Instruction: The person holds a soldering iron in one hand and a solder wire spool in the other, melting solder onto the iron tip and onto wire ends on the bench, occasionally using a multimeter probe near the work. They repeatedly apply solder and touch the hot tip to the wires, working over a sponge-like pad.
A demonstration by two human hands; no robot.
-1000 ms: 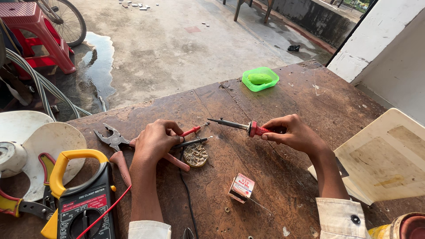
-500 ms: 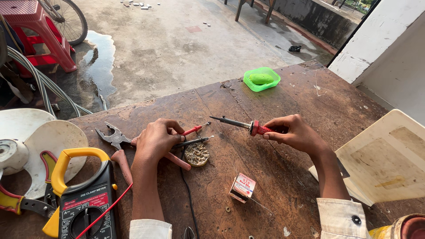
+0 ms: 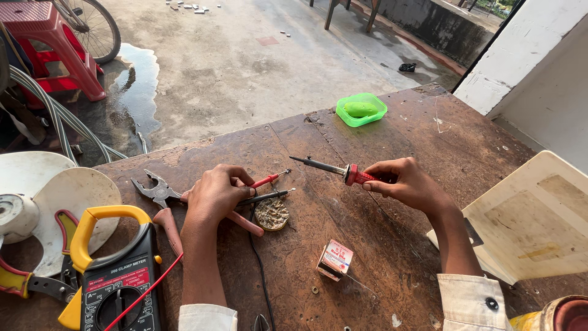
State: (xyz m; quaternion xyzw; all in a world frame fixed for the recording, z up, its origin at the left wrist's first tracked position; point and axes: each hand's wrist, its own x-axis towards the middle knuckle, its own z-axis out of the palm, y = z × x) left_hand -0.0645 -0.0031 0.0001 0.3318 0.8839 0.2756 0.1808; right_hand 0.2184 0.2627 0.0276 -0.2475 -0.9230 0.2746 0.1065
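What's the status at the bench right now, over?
Left hand gripping red and black probes. Right hand holding soldering iron, tip raised off table. Pliers beside left hand.

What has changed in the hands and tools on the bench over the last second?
Hardly anything. The right hand keeps its grip on the soldering iron, tip aimed left, barely shifted. The left hand still pinches the red probe and black probe over the round solder tin. Nothing was picked up or let go. Pliers, clamp meter, small box and green dish stayed put.
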